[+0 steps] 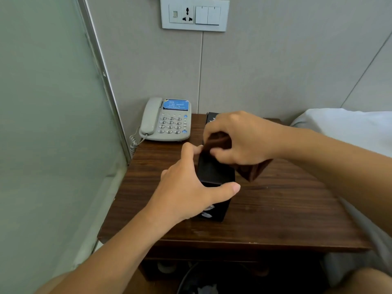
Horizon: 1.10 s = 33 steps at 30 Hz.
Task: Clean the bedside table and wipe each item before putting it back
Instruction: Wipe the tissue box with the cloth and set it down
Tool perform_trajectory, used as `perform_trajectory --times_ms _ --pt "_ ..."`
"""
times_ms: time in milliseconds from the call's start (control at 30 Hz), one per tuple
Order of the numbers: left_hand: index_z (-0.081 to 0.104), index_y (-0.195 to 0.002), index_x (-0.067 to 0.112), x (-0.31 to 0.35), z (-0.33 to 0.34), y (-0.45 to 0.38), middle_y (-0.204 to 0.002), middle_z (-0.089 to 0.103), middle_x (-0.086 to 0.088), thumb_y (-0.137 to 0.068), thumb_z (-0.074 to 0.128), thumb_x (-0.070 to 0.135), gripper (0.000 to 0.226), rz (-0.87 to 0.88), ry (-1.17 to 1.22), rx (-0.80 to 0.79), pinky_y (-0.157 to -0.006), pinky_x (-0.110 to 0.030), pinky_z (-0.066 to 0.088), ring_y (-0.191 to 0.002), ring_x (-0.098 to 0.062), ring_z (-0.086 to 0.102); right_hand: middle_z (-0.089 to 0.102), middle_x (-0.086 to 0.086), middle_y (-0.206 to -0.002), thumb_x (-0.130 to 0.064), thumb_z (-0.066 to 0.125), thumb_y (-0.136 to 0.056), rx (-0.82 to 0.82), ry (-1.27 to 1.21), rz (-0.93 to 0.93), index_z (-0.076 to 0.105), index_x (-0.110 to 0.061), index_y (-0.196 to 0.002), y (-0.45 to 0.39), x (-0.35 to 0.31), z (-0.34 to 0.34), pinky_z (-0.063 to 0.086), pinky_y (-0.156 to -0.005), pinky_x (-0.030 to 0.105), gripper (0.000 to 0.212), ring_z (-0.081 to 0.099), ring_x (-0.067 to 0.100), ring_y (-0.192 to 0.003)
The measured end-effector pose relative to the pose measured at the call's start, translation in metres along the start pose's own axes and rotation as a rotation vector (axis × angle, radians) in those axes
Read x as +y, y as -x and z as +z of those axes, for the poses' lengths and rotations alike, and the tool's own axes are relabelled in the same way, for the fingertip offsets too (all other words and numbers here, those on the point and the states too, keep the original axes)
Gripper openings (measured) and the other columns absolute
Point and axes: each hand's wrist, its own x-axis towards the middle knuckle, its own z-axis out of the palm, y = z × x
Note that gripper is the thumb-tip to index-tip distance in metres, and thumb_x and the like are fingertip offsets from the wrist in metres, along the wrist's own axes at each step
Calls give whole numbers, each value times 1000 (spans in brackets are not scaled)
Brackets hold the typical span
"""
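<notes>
Head view: black box (215, 172) between left-hand fingers (192, 149).

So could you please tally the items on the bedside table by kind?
Telephone: 1
Black box: 2, one held by the left hand, another behind
Brown cloth: 1, in the right hand
Total: 4

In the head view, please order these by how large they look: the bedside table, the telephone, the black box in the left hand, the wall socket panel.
1. bedside table
2. and 3. telephone and wall socket panel look alike; unsure
4. black box, partly hidden by the left hand, so unsure
</notes>
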Motion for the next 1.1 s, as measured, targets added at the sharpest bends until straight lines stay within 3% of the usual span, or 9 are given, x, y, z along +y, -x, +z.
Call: perform_trajectory --times_ms 100,233,367,467,600,667,833,967,1100 --pt "27 -122 55 0 -1 -1 -118 52 28 -54 76 85 89 11 -11 -7 -98 -48 53 -122 -18 54 59 -3 -93 -36 68 -87 80 67 75 66 -30 -106 0 9 6 54 -78 43 20 59 19 -82" --pt "32 -101 54 2 0 -1 -105 59 34 -58 84 72 70 64 -7 16 -96 -45 51 -99 3 60 56 -13 -90 -35 71 -81 -82 -86 -91 67 -34 -102 24 -23 5 49 -74 26 21 57 7 -82" --pt "27 -121 54 1 3 -1 -123 52 26 -54 77 82 88 22 -10 3 -97 -47 54 -123 -20 55 56 -5 -100 -43 64 -88 34 179 101 65 -32 -111 3 18 2 53 -76 38 26 62 24 -93" --pt "23 -129 56 3 2 -2 -133 52 18 -52 74 85 97 -2 -22 -27 -97 -48 55 -128 -23 53 54 -4 -99 -38 66 -90 46 246 270 68 -27 -113 -7 57 -15 54 -77 38 26 62 25 -95" --pt "19 -133 54 8 -10 -8 -128 47 19 -54 72 83 100 -22 -116 -117 -99 -47 54 -128 -22 50 66 -12 -91 -33 70 -90 195 11 302 70 -25 -110 8 70 -35 43 -65 7 21 64 7 -84" --pt "19 -135 53 12 -24 -11 -126 46 18 -58 73 78 98 -28 -165 -206 -96 -42 55 -121 -15 55 67 -18 -87 -33 73 -88 174 -49 272 70 -28 -107 20 64 -36 42 -64 3 20 63 -5 -81" --pt "24 -132 49 18 -52 -20 -118 62 17 -59 83 64 95 -58 -162 -384 -93 -39 57 -96 -6 71 68 -16 -85 -42 75 -83 137 -73 299 62 -34 -106 50 61 -28 47 -62 11 27 65 -2 -77" --pt "18 -143 51 31 -40 -37 -119 54 23 -47 75 85 117 -67 -68 -322 -100 -36 51 -109 -1 60 70 -16 -92 -44 78 -85 207 -46 285 68 -31 -107 41 66 -25 43 -65 10 27 64 3 -82" --pt "16 -149 48 33 -28 -55 -123 55 22 -58 89 68 118 -62 -35 -317 -99 -34 54 -109 -1 63 70 -5 -106 -44 77 -88 267 34 186 71 -27 -120 8 65 -5 43 -76 15 37 59 7 -91"
